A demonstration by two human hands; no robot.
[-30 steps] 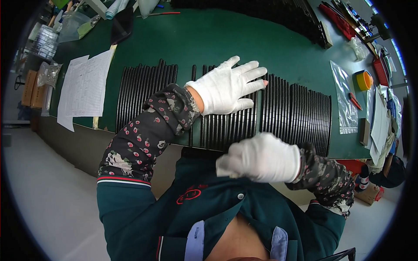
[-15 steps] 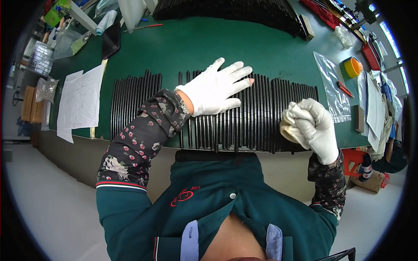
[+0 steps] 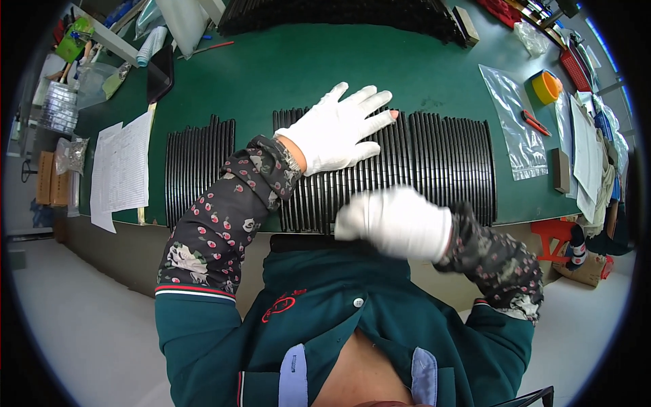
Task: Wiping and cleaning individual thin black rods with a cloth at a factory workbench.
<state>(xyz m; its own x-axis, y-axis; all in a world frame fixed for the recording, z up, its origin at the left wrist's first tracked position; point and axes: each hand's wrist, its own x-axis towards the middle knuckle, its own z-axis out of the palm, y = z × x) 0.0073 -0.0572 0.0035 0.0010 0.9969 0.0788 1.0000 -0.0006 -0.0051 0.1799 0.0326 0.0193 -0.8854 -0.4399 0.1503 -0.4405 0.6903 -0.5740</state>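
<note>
left hand [image 3: 336, 132] flat and spread on the rods [image 3: 453, 169]; right hand [image 3: 397, 224] curled, blurred, over their near ends, its hold impossible to tell. rods lie side by side at the near edge of the table [image 3: 305, 61]; likely light, stiff, apt to roll, best grasped mid-length.

Green table [image 3: 285, 68], black rods [image 3: 451, 163] (parallel), papers [image 3: 129, 169]
</note>
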